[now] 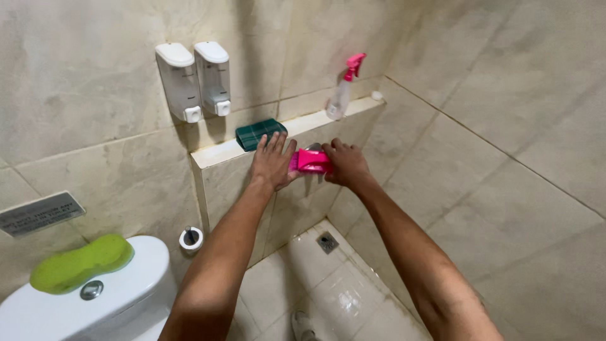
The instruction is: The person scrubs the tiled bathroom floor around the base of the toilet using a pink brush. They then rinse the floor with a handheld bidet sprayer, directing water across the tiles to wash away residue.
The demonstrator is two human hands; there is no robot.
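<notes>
Head view: tiled bathroom wall
Left hand: fingers spread, flat against the pink object
Right hand: curled around the object's other end
Pink object: held between both hands, just below the ledge; green case rests above

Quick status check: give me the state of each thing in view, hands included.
Left hand: open, flat against the pink object.
Right hand: gripping the pink object's other end.
Pink object: held between both hands against the ledge front.
Spray bottle: upright on ledge.
Green box: closed, lying on ledge.
Green sponge: resting on toilet tank.
Wall dispensers: mounted, untouched.
</notes>
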